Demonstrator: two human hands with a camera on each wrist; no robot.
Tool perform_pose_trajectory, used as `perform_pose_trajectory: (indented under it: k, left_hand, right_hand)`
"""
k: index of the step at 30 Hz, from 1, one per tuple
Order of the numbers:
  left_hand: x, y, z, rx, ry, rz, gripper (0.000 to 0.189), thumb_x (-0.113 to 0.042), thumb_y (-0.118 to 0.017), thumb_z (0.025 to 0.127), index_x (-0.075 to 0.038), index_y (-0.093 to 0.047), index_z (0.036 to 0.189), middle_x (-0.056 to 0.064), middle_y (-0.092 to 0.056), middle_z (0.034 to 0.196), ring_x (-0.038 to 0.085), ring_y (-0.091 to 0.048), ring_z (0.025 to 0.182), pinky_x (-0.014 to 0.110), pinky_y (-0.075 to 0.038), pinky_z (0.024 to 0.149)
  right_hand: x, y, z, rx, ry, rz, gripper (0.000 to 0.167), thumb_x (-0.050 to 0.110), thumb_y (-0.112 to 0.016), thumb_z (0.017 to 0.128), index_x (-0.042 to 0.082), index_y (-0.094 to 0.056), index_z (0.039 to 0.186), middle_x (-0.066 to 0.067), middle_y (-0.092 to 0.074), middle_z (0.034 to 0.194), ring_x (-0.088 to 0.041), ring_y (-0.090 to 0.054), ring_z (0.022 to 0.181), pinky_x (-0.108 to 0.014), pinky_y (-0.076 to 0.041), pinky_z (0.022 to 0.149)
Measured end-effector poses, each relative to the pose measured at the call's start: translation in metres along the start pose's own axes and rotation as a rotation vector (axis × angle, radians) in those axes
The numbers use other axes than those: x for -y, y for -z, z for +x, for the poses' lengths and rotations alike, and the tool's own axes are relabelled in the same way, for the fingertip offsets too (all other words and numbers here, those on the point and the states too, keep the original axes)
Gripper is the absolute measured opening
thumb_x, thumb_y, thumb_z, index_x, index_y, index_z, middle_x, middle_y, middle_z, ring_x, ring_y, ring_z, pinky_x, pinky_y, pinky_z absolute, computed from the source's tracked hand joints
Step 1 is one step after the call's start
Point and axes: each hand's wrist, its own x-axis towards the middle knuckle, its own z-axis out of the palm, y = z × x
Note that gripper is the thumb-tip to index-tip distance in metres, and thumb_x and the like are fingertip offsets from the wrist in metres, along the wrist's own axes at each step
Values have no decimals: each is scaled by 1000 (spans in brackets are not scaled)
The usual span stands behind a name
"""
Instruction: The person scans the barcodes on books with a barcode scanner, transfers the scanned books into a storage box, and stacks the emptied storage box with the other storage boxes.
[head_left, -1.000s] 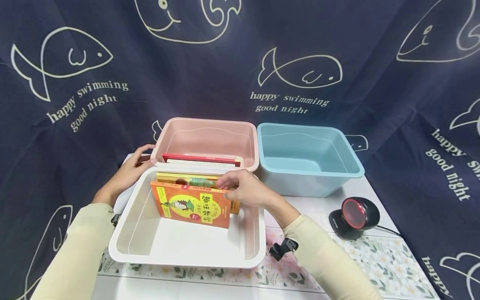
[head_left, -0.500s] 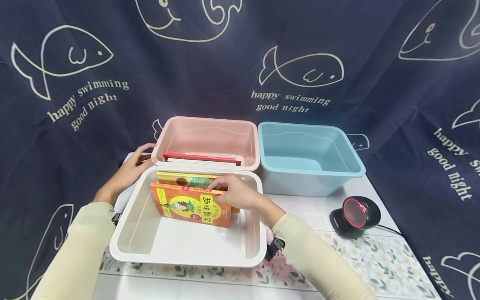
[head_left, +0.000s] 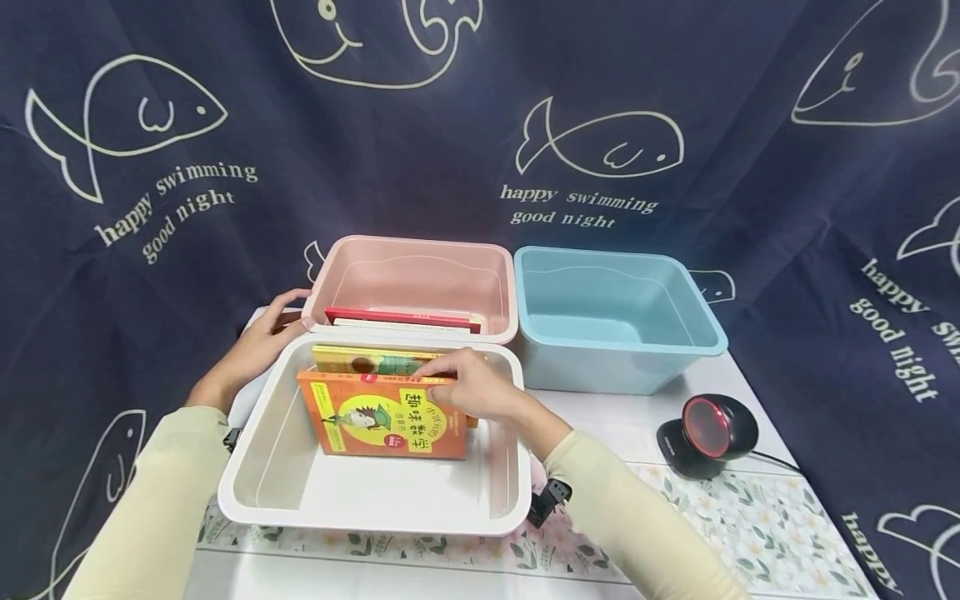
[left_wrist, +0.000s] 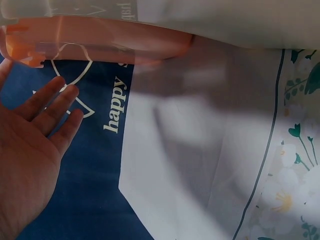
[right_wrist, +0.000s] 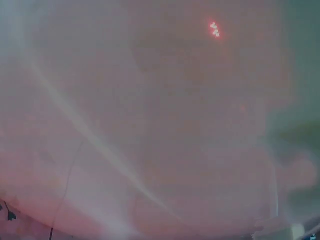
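In the head view, my right hand (head_left: pixel 480 385) pinches the top edge of an orange book (head_left: pixel 386 417) with Chinese lettering, its thumb on the front cover. That book stands on its long edge inside the white bin (head_left: pixel 517 500). Behind it stands a yellow and green book (head_left: pixel 352 358), its right part hidden by the hand. My left hand (head_left: pixel 268 333) is at the left corner where the pink bin (head_left: pixel 420 250) meets the white one, fingertips at the pink rim. Spread fingers of the left hand (left_wrist: pixel 42 135) show in the left wrist view, under the pink bin's edge.
A red book (head_left: pixel 405 316) and a white one (head_left: pixel 397 326) stand in the pink bin. A light blue bin (head_left: pixel 622 367) is to its right. Nearer, a black device (head_left: pixel 708 437) with a red-lit face and cable sits on the table. A dark fish-print curtain (head_left: pixel 420 158) hangs behind.
My right hand has moved left along the books and taken the orange book's top edge. The book has shifted slightly and faces more squarely forward. My left hand has stayed put.
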Motion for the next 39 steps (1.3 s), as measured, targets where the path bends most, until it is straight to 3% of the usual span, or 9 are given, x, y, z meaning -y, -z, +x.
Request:
perform_pose_trajectory:
  k: [5,11,19,24,27,31,33,36,39]
  left_hand:
    - [0,0,0,-2,-2,3,67,-47,-52,106,-27,-23,163,29,-42,159,49,-46,144,57,-53,103]
    - [1,1,-1,8,24,-4,68,-47,-51,107,-28,-20,164,30,-39,160,50,-44,145,65,-50,104]
    - [1,0,-1,15,47,6,67,-45,-49,108,-27,-18,165,31,-34,162,53,-40,146,69,-45,108]
    - [1,0,0,9,24,5,68,-46,-52,107,-28,-20,164,30,-38,161,53,-43,144,69,-46,106]
    - [-1,0,-2,7,17,11,68,-47,-51,107,-29,-20,164,30,-38,161,53,-43,144,69,-46,107]
    - [0,1,-2,2,0,22,67,-46,-50,108,-26,-20,164,30,-39,160,51,-44,144,69,-45,109]
    - [1,0,-2,-2,-17,27,65,-43,-50,108,-24,-21,164,30,-41,159,50,-45,144,64,-47,108]
    - [2,0,-1,-13,-30,34,64,-41,-52,108,-22,-24,162,30,-45,156,47,-48,143,41,-52,102]
    - [1,1,0,-18,-32,37,63,-40,-54,107,-23,-26,162,30,-47,155,46,-49,142,23,-49,94]
  right_hand:
    - [1,2,-6,-14,23,40,32,2,-66,93,14,-78,120,-7,-77,115,-14,-68,85,-23,-53,68]
    - [5,5,-15,-34,72,27,31,2,-66,93,13,-77,120,-7,-77,114,-11,-67,79,-22,-50,63]
    - [9,18,-27,-109,88,37,32,1,-68,92,10,-77,122,-12,-78,112,-12,-71,84,-24,-58,73]
    - [16,29,-35,-140,86,49,34,3,-69,93,10,-75,125,-12,-78,111,-14,-73,85,-26,-61,78]
    - [24,36,-40,-176,105,52,33,2,-70,91,9,-76,123,-12,-74,114,-15,-68,96,-28,-61,79]
    - [37,45,-51,-214,125,114,33,0,-70,91,6,-76,123,-15,-69,115,-18,-67,97,-32,-63,80]
    - [44,50,-56,-224,124,150,34,-1,-70,91,6,-75,124,-16,-74,112,-21,-72,88,-34,-64,79]
    - [53,58,-66,-253,125,180,33,0,-69,93,6,-74,125,-18,-78,106,-21,-74,82,-35,-64,77]
    - [60,66,-77,-300,133,194,32,1,-69,94,7,-74,124,-18,-78,103,-23,-75,81,-36,-65,75]
